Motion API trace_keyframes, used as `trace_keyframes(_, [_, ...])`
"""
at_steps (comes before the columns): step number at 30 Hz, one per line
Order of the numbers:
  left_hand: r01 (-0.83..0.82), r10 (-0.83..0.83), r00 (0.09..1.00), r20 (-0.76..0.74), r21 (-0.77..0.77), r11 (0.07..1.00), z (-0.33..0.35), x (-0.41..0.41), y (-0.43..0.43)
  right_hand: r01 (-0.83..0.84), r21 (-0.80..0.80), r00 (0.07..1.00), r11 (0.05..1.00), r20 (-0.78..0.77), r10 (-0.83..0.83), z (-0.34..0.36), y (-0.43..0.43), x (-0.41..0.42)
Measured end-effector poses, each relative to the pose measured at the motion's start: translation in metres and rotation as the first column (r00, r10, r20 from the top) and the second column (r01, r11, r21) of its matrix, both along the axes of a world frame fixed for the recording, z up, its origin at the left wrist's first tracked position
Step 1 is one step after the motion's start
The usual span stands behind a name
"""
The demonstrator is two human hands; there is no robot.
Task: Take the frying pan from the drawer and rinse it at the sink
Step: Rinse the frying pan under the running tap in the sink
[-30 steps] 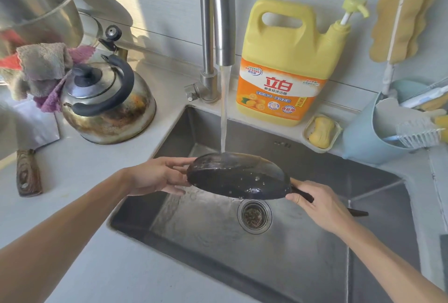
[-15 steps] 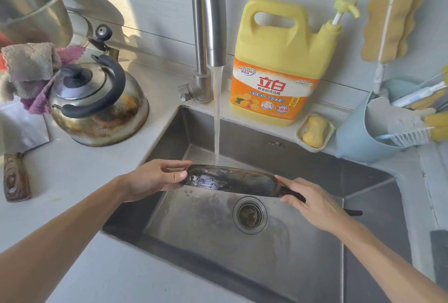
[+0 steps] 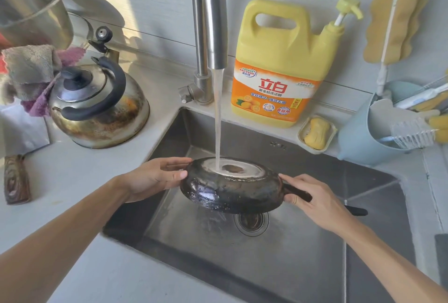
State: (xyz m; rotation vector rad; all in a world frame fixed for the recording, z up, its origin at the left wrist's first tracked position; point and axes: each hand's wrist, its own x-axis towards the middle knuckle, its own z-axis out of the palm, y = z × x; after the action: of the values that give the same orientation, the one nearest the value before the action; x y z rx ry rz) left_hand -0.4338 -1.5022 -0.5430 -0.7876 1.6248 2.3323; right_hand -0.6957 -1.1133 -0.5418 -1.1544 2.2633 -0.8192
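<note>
The black frying pan [image 3: 230, 191] is held upside down over the steel sink [image 3: 303, 261], its blackened underside facing up. Water from the tap [image 3: 211, 17] falls in a stream onto the pale centre of the pan's base and spreads there. My left hand [image 3: 155, 176] grips the pan's left rim, thumb on the side wall. My right hand [image 3: 317, 203] is closed around the dark handle where it joins the pan; the handle's tip sticks out past my wrist. The drain [image 3: 252, 221] lies just under the pan's near edge.
A stained metal kettle [image 3: 99, 106] stands on the counter at left, with cloths [image 3: 31, 72] and a knife handle [image 3: 15, 179] further left. Behind the sink are a yellow detergent jug [image 3: 283, 60], a soap dish [image 3: 316, 133] and a blue brush holder [image 3: 371, 133].
The pan has been turned over: a second ago its inside faced up under the stream, then it stood edge-on, and now its underside is up with water hitting it.
</note>
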Motion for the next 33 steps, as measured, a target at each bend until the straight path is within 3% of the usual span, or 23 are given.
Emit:
trace_keyframes(6, [0.043,-0.03,0.993,0.111,-0.114,0.992,-0.002,-0.007,0.006,-0.035,0.002,0.997,0.999,-0.072,0.035,-0.004,0.006,0.003])
trace_keyframes(15, [0.059,-0.049,0.997,0.052,-0.226,0.972,-0.003,0.001,0.01,-0.086,0.227,0.994,0.97,0.084,0.068,0.018,-0.006,0.007])
trace_keyframes(25, [0.052,-0.041,0.997,0.059,-0.204,0.978,0.006,0.005,0.018,-0.102,0.29,0.989,0.952,0.136,0.064,0.022,-0.008,0.0])
trace_keyframes(33, [-0.113,0.125,0.987,0.101,-0.115,0.987,0.003,0.002,0.012,-0.088,0.232,0.99,0.969,0.128,0.059,0.012,-0.022,-0.002])
